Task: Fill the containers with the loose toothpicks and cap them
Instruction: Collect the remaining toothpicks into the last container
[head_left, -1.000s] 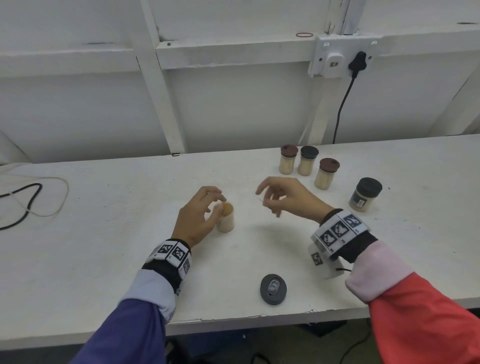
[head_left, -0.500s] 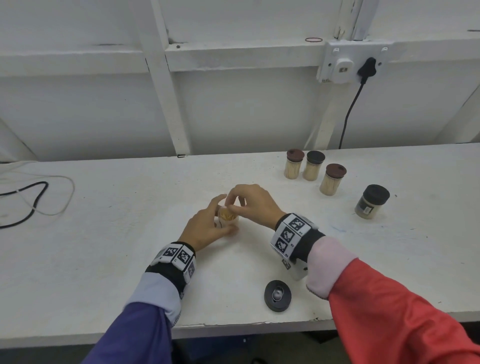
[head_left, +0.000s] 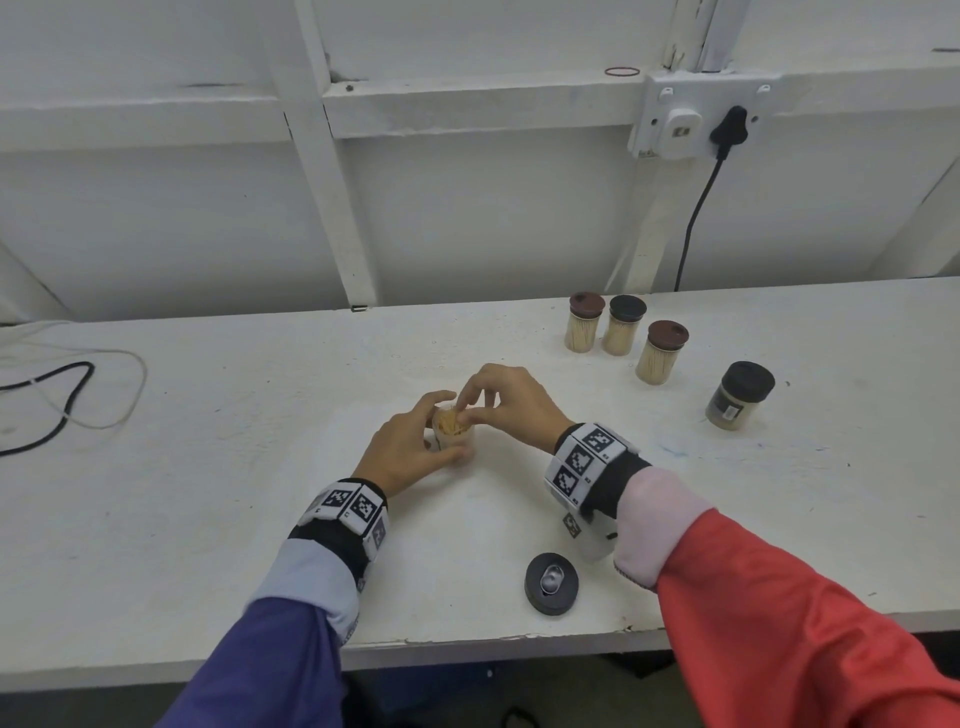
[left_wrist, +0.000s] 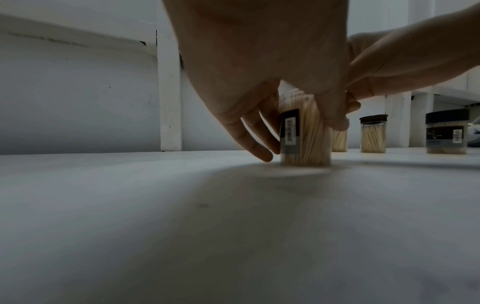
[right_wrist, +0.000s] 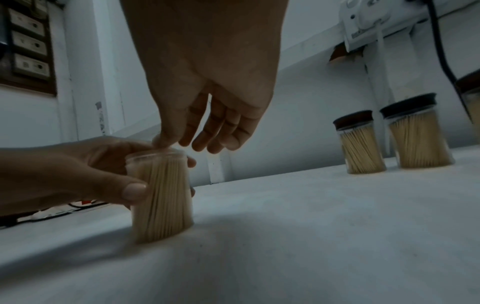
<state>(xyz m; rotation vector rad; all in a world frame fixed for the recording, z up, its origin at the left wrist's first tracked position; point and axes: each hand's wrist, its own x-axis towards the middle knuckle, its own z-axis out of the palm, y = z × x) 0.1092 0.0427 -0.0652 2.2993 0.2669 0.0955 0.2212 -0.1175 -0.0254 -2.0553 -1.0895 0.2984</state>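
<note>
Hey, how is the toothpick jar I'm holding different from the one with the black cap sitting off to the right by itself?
The clear open toothpick jar has no cap, while the wide black-capped jar is closed. The open jar is gripped by the left hand, with the right hand at its mouth; the capped jar stands untouched. The open jar looks narrower than the capped one. Both stand upright on the white table, and both carry a dark label.

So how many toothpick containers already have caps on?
4. Three slim capped containers stand at the back right: one, one and one. A wider black-capped jar stands to their right. The open container in the left hand is uncapped.
</note>
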